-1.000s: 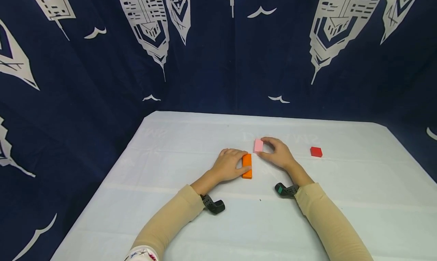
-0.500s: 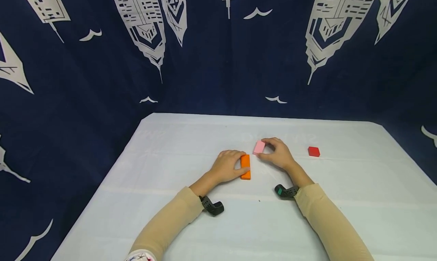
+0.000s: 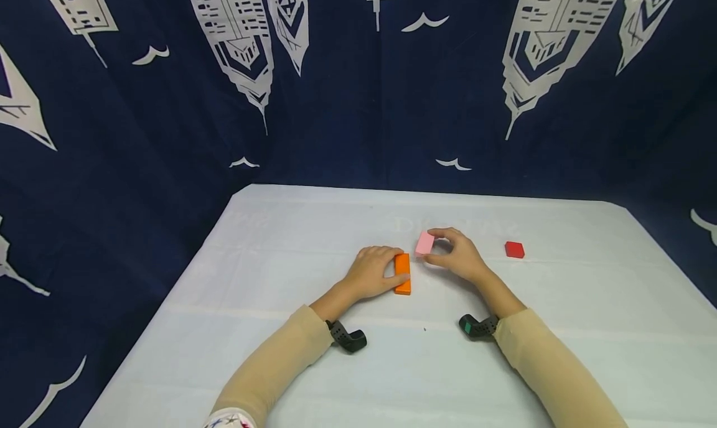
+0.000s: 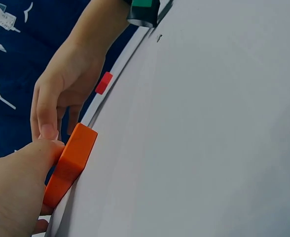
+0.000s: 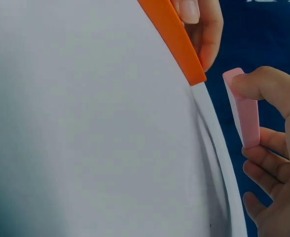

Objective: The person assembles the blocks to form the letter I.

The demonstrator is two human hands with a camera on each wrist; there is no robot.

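My left hand (image 3: 371, 272) grips an orange block (image 3: 403, 274) on the white table, thumb at its near end and fingers at its far end. In the left wrist view the orange block (image 4: 72, 165) shows its long side and one end. Just to the right, my right hand (image 3: 458, 254) pinches a pink block (image 3: 424, 244) between thumb and fingers. The right wrist view shows the pink block (image 5: 245, 111) tilted and raised above the table, apart from the orange block (image 5: 177, 39). Farther right lies a red block (image 3: 514, 249), touched by neither hand.
The white tabletop (image 3: 313, 223) extends around both hands. A dark blue curtain (image 3: 336, 104) with pale building prints hangs behind it and at the left. Black wrist devices (image 3: 348, 338) sit at both sleeve cuffs.
The pink block has tilted from nearly straight to slanting in my right hand. My right wrist and forearm have shifted slightly right. The left hand keeps its hold on the orange block.
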